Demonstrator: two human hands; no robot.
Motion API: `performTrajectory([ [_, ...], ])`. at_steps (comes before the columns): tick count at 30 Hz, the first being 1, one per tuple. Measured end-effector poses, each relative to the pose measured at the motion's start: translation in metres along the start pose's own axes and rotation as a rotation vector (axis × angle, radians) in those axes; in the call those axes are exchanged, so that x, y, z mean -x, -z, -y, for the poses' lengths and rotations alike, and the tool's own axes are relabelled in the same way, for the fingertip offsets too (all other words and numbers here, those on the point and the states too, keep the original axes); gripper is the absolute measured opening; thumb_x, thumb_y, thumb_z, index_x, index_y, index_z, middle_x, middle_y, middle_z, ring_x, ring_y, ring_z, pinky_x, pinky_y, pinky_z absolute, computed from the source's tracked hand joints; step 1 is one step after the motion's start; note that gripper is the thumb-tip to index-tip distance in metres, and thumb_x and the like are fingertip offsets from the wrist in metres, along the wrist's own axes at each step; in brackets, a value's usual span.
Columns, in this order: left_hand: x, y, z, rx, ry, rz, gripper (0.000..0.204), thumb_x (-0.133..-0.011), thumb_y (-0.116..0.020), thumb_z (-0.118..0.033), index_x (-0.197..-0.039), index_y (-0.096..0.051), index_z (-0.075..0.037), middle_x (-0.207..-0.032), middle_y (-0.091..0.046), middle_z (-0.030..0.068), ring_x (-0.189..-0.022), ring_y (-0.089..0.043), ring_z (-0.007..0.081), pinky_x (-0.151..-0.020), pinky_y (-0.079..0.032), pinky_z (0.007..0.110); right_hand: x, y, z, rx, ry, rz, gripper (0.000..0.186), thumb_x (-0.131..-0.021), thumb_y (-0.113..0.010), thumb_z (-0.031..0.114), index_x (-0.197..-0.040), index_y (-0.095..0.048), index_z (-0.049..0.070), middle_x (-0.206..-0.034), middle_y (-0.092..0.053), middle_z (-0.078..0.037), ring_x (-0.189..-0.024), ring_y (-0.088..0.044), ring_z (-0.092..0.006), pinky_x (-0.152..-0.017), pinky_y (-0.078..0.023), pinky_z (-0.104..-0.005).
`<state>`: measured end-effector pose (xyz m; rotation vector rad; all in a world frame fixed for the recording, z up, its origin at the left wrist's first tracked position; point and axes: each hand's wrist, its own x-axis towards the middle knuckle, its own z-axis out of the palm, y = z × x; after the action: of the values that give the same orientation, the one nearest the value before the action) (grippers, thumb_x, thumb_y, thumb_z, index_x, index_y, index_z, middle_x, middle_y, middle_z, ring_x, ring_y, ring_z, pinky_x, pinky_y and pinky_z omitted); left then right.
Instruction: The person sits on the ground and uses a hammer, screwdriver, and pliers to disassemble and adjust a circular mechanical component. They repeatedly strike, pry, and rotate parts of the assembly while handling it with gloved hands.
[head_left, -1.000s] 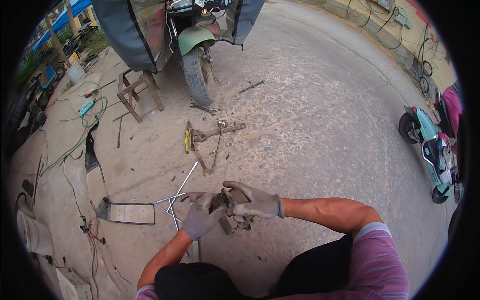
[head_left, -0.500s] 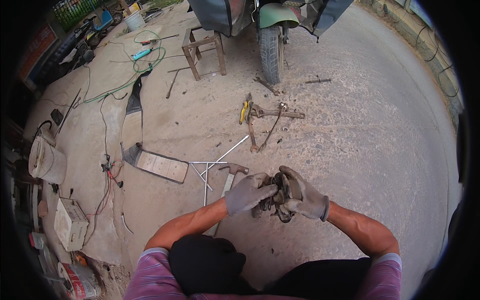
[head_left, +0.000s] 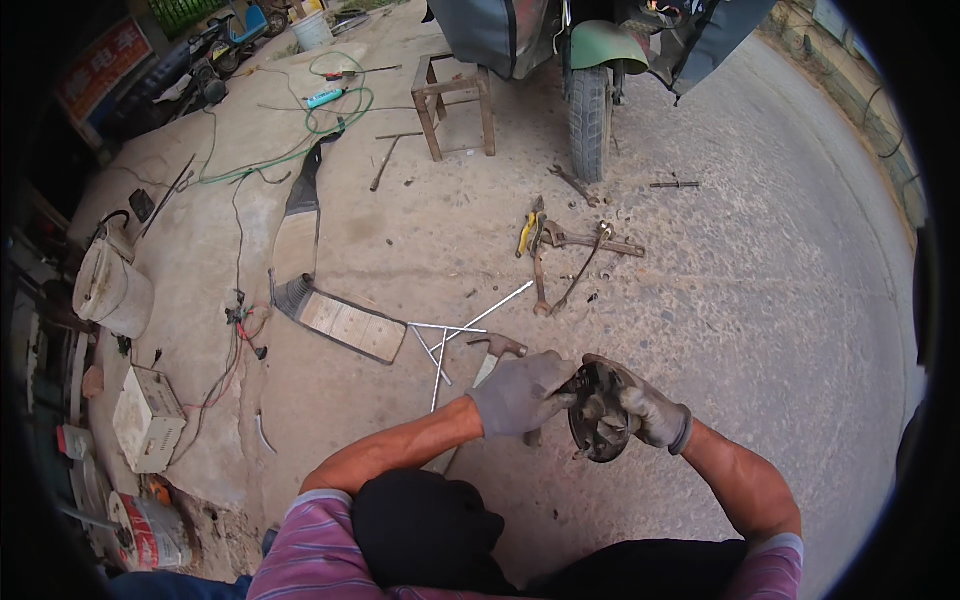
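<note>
A dark, greasy round metal part with small fittings (head_left: 600, 420) is held up between my two gloved hands. My left hand (head_left: 518, 395), in a grey glove, pinches at its left side, while my right hand (head_left: 650, 410) wraps round the opposite side. Beneath my left hand a hammer (head_left: 500, 347) lies on the ground with its light handle partly hidden. Silver T-shaped wrenches (head_left: 465, 325) lie just beyond it, and farther forward are yellow-handled pliers (head_left: 527, 234) and rusty wrenches (head_left: 590, 245).
A three-wheeler's front tyre (head_left: 590, 130) stands ahead beside a rusty stool frame (head_left: 450, 88). At left are a rubber-edged mat (head_left: 340, 325), cables, hoses (head_left: 330, 120), a white bucket (head_left: 115, 290) and a metal box (head_left: 150, 420). Parked scooters (head_left: 225, 50) stand at the back left.
The view has swung left and the scooter at right has left it. The held part has turned, showing more of its round face, and my hands have shifted round it.
</note>
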<state>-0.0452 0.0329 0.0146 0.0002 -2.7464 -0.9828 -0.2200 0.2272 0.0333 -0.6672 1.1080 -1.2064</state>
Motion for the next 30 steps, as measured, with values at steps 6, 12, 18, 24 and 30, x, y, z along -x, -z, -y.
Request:
performTrajectory([
  [6,0.002,0.0,-0.002,0.055,0.03,0.028,0.037,-0.089,-0.073,-0.026,-0.116,-0.063,-0.003,-0.108,-0.065,0.0181,-0.095,-0.065,0.0376,-0.078,-0.054,0.044,0.0,0.007,-0.005,-0.047,-0.053,0.032,0.104,-0.089,-0.065,0.065,-0.158,-0.023,0.0,-0.151,-0.044,-0.016,-0.139,-0.043,-0.0237,-0.116,-0.035,-0.0404],
  [12,-0.009,0.008,-0.007,0.422,0.297,0.168,0.038,-0.09,-0.071,-0.029,-0.116,-0.063,-0.001,-0.104,-0.066,0.0208,-0.094,-0.066,0.0354,-0.081,-0.052,0.042,0.003,-0.003,0.007,0.355,0.116,-0.017,0.118,-0.081,-0.076,0.062,-0.16,-0.014,-0.001,-0.151,-0.042,-0.022,-0.14,-0.041,-0.0291,-0.116,-0.033,-0.0396],
  [18,-0.004,0.005,-0.004,0.138,-0.056,0.008,0.031,-0.087,-0.071,-0.02,-0.11,-0.061,-0.003,-0.091,-0.063,0.0152,-0.086,-0.065,0.0344,-0.074,-0.052,0.043,0.006,0.001,-0.001,0.051,0.007,-0.016,0.095,-0.09,-0.064,0.063,-0.155,-0.031,0.002,-0.145,-0.052,-0.017,-0.131,-0.053,-0.0281,-0.112,-0.042,-0.0432],
  [24,-0.007,0.009,-0.003,-0.209,-0.345,0.203,0.03,-0.082,-0.07,-0.018,-0.107,-0.058,-0.006,-0.091,-0.059,0.0122,-0.083,-0.064,0.032,-0.068,-0.052,0.044,0.012,0.009,-0.015,-0.626,-0.366,0.062,0.075,-0.089,-0.063,0.065,-0.139,-0.057,0.009,-0.135,-0.063,-0.015,-0.122,-0.063,-0.0298,-0.105,-0.051,-0.0489],
  [30,0.01,0.003,-0.006,-0.232,-0.321,0.208,0.036,-0.082,-0.068,-0.02,-0.115,-0.057,-0.008,-0.096,-0.059,0.0106,-0.085,-0.064,0.032,-0.07,-0.053,0.043,0.018,-0.001,-0.003,0.15,-0.187,0.111,0.109,-0.087,-0.068,0.063,-0.162,-0.015,0.004,-0.158,-0.035,-0.02,-0.144,-0.038,-0.03,-0.119,-0.032,-0.0431],
])
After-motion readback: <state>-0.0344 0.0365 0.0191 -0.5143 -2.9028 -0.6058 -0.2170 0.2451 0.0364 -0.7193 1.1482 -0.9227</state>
